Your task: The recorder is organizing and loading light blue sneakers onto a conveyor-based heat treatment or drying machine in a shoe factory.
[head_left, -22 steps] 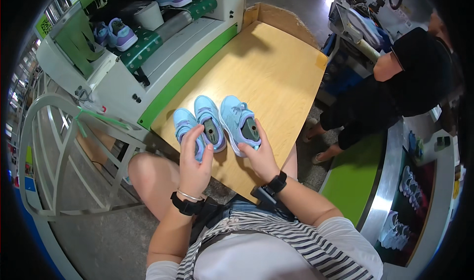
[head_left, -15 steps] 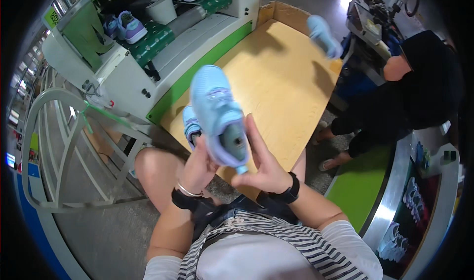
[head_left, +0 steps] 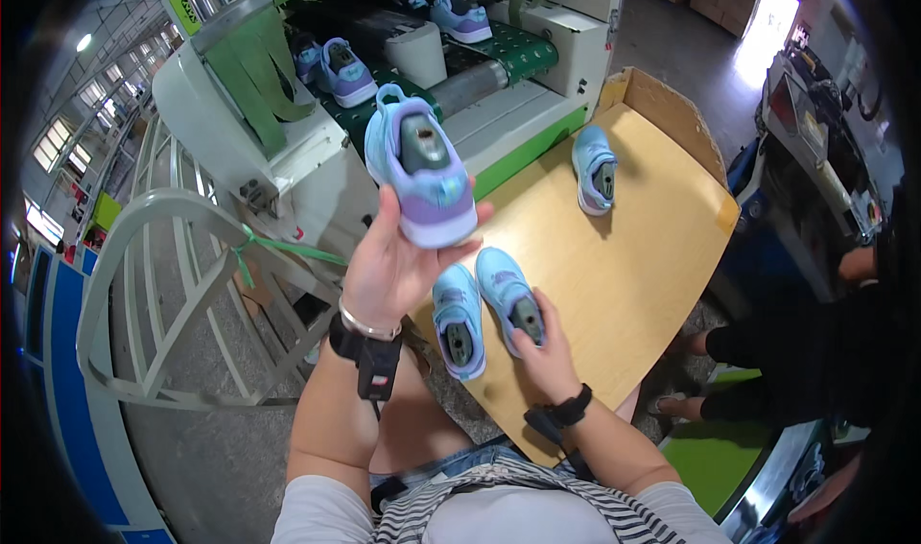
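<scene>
A light blue and lilac sneaker (head_left: 427, 194) is raised in my left hand (head_left: 389, 266), which is closed around it from below. Its dark insole faces me and its heel loop points away. Lower down, my right hand (head_left: 552, 357) has its thumb and fingers on the heel of a second blue sneaker (head_left: 501, 280) on the wooden table (head_left: 652, 247). Close beside that one, on its left, sits a matching sneaker (head_left: 455, 304). Another blue sneaker (head_left: 595, 165) stands alone toward the table's far side.
Beyond the table is a machine with a green conveyor belt (head_left: 528, 59) carrying several similar sneakers (head_left: 347, 72). A curved metal rail (head_left: 144, 208) rises at the left. Cardboard (head_left: 672, 107) edges the table's far end. A person in dark clothes (head_left: 796, 381) is at the right.
The sneaker that both hands held is now down on the table beside the other one, under my right hand. My left hand has risen with another sneaker. The blurred far sneaker now stands on the table.
</scene>
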Demonstrator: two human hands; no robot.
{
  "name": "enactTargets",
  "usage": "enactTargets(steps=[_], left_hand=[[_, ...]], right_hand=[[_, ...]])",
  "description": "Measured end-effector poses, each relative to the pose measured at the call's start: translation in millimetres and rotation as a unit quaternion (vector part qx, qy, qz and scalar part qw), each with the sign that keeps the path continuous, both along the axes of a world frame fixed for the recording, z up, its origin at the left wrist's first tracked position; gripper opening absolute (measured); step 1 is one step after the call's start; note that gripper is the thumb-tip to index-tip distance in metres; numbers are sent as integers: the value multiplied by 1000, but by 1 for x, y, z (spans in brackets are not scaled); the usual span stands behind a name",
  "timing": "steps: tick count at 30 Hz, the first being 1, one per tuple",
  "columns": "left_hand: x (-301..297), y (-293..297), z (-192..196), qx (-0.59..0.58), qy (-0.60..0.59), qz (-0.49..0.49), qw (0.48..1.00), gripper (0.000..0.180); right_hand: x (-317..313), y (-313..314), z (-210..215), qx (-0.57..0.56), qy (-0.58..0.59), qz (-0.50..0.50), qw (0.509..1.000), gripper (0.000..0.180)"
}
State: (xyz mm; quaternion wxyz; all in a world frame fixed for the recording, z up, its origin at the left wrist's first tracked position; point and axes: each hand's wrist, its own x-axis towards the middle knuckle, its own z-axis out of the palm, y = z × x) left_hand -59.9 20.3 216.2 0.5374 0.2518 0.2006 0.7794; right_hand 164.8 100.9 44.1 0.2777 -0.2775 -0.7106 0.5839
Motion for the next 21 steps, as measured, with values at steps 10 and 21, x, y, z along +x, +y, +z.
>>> enactTargets(steps=[10,21], left_hand=[[-81,65,-34,14,-58,115,992,66],[-79,58,-31,-13,-38,117,992,64]], right_hand=[[-21,138,86,-106,131,-79,983,53],[-241,337,202,275,16,-19,961,71]])
